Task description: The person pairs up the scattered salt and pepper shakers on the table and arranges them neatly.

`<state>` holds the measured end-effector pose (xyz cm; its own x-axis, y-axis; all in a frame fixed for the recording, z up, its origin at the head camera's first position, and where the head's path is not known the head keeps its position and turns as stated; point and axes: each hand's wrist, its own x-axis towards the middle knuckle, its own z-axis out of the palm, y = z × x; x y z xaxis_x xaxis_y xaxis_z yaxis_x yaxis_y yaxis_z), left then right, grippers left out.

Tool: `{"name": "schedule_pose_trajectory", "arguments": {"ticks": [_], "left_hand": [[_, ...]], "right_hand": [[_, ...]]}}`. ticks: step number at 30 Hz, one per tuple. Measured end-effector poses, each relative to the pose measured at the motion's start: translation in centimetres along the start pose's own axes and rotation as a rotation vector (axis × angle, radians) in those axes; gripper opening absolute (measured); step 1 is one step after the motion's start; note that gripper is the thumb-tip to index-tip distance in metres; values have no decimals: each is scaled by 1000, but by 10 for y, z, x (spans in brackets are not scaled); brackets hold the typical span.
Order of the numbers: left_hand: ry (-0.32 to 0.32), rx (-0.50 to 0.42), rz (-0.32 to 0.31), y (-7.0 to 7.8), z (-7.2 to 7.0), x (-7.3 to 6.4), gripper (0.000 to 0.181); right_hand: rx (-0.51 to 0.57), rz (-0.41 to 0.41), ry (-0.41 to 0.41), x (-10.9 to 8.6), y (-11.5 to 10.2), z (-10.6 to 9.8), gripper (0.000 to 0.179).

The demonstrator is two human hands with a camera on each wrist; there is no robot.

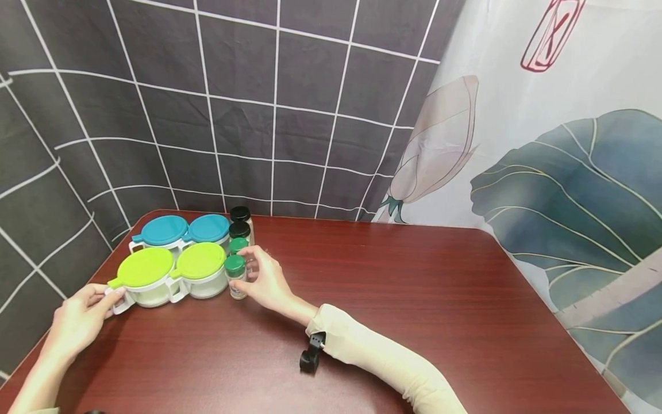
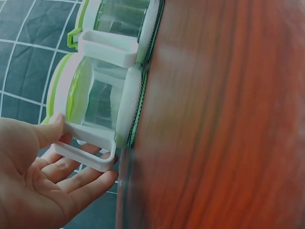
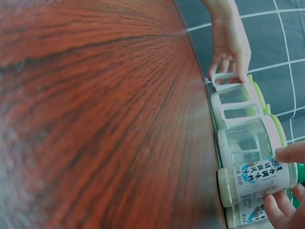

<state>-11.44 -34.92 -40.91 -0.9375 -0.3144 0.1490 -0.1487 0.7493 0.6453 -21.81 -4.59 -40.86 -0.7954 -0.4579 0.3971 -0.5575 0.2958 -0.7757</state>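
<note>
My left hand [image 1: 79, 320] pinches the white handle [image 2: 90, 151] of a clear seasoning jar with a lime-green lid [image 1: 145, 267], thumb on top and fingers beneath. A second lime-lidded jar [image 1: 200, 270] stands right beside it. At the right end of that row my right hand [image 1: 267, 280] holds a small spice bottle with a green cap [image 1: 235, 265], thumb on one side and fingers on the other. Its printed label [image 3: 261, 177] shows in the right wrist view. Another green-capped bottle [image 1: 238, 245] stands just behind, partly hidden by the hand.
Behind the lime lids stand two jars with blue lids [image 1: 164, 230] and two black-capped bottles [image 1: 240, 214]. All stand on a dark red wooden table [image 1: 393, 299]. A grey tile-patterned cloth [image 1: 305, 132] hangs behind its far edge; a floral cloth [image 1: 579, 190] hangs at right.
</note>
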Motion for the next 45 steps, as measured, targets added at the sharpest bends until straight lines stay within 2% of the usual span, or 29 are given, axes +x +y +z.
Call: {"name": "schedule_pose_trajectory", "arguments": {"ticks": [6, 16, 27, 39, 45], "left_hand": [[10, 26, -21, 3, 1, -1, 38], [70, -16, -57, 6, -1, -9, 40], [111, 2, -116, 3, -1, -14, 42], [136, -17, -87, 14, -16, -23, 39], [168, -13, -70, 13, -18, -24, 36]], "right_hand": [[0, 9, 0, 1, 0, 0, 51], [9, 5, -19, -1, -5, -2, 51], [5, -8, -20, -1, -4, -4, 51], [18, -10, -7, -3, -5, -9, 51], [11, -2, 0, -3, -6, -12, 50]]}}
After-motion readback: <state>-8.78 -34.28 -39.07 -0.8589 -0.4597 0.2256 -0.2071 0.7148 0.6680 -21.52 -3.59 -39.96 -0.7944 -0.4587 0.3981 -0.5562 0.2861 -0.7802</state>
